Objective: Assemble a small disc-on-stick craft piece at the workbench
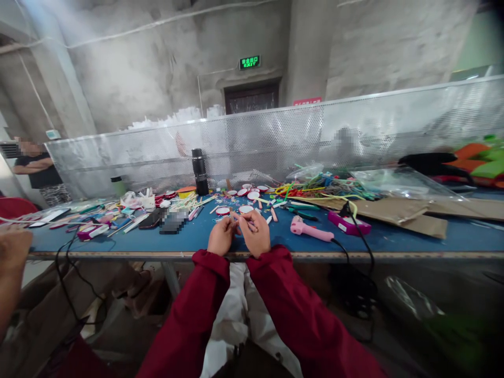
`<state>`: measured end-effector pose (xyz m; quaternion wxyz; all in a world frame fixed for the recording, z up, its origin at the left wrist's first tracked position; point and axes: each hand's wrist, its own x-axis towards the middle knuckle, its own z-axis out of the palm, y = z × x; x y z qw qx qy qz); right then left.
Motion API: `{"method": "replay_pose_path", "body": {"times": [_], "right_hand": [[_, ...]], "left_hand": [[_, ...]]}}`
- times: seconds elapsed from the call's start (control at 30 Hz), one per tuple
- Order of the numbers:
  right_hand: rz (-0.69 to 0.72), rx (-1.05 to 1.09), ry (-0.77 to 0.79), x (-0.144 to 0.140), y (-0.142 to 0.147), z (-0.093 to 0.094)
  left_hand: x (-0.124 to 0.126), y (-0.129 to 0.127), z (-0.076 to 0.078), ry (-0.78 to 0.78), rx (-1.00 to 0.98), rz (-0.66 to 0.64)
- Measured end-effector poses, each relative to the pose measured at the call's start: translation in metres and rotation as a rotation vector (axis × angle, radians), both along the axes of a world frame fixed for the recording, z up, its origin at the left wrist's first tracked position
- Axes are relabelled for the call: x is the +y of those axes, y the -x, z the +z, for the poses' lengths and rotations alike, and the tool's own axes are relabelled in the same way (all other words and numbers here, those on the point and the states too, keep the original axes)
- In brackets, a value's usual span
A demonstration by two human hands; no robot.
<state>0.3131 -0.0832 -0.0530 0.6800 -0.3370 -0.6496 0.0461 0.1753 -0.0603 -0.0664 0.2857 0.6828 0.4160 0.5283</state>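
Note:
My left hand (221, 236) and my right hand (255, 233) meet over the near edge of the blue table. Fingers of both are pinched together around a small, pale pinkish piece, too small and blurred to name. Just beyond them lie round white discs with red rims, one disc (222, 211) behind my left hand and another disc (246, 209) behind my right. To the right rests a pink corded hand tool (311, 230), its cable running off the table edge. Black-handled pliers (301, 212) lie behind that tool.
A magenta box (348, 223) with a cable stands right, before flat cardboard (417, 223) and a heap of coloured cords (334, 185). A black bottle (200, 172) stands at the back. Phones (151, 219) lie left. Another person's hand (14, 252) shows at far left.

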Motion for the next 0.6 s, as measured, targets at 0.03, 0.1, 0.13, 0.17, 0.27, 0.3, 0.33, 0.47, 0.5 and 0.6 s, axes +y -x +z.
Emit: {"method": "replay_pose_path", "body": {"times": [0.03, 0.1, 0.13, 0.17, 0.27, 0.3, 0.33, 0.47, 0.5, 0.6], "right_hand": [[0.000, 0.000, 0.002, 0.0001, 0.0000, 0.0000], [0.000, -0.002, 0.005, 0.0003, -0.0002, 0.0002], [0.000, -0.004, 0.004, 0.0004, -0.0003, 0.0002], [0.000, -0.007, 0.002, 0.0005, -0.0005, 0.0003], [0.002, -0.013, -0.004, 0.0010, -0.0007, 0.0004], [0.001, -0.013, -0.005, 0.0012, -0.0007, 0.0004], [0.000, -0.012, -0.004, 0.0014, -0.0007, 0.0004], [-0.003, -0.010, 0.000, 0.0017, 0.0000, 0.0006], [-0.004, -0.007, 0.000, 0.0017, 0.0002, 0.0006], [-0.008, 0.006, 0.000, 0.0018, 0.0005, 0.0002]], "left_hand": [[0.0002, 0.0001, -0.0002, -0.001, 0.003, 0.000], [0.0006, 0.0001, -0.0006, 0.003, 0.014, 0.010], [0.0008, 0.0002, -0.0008, 0.005, 0.021, 0.016], [0.0011, 0.0002, -0.0011, 0.005, 0.027, 0.021], [0.0016, 0.0004, -0.0015, -0.003, 0.037, 0.020], [0.0017, 0.0005, -0.0015, -0.007, 0.039, 0.018], [0.0016, 0.0005, -0.0014, -0.008, 0.042, 0.017], [0.0009, 0.0006, -0.0005, -0.005, 0.047, 0.031], [0.0007, 0.0005, -0.0004, -0.005, 0.044, 0.031], [-0.0002, 0.0000, 0.0002, -0.007, 0.039, 0.025]]}}
